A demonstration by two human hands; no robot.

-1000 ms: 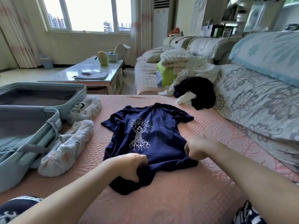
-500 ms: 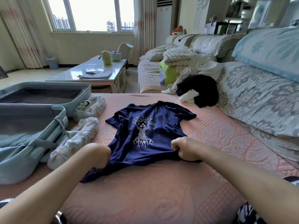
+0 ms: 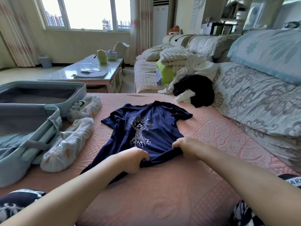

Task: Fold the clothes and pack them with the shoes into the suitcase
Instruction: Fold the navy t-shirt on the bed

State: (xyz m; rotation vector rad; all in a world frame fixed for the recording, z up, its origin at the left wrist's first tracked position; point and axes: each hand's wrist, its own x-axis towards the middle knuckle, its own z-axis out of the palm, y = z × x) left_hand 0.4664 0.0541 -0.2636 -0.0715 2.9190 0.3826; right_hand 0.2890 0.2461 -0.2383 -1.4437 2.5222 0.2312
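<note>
A navy t-shirt (image 3: 153, 121) with a white tree print lies face up on the pink sofa cover (image 3: 219, 134). My left hand (image 3: 132, 159) grips its bunched hem near the middle. My right hand (image 3: 185, 146) grips the hem at the right side. An open light-blue suitcase (image 3: 53, 118) lies at the left. Two shoes in white covers sit beside it, one near (image 3: 68, 144) and one farther back (image 3: 84, 106). A pile of black and white clothes (image 3: 195, 90) lies at the back right.
Floral cushions (image 3: 260, 101) line the right side. A glass coffee table (image 3: 91, 74) with papers stands beyond the suitcase. Folded blankets and a green item (image 3: 169, 62) sit on the far sofa. My patterned knees show at the bottom corners.
My left hand has moved right along the hem, from the left corner toward the middle, bunching the fabric. My right hand holds its place on the hem.
</note>
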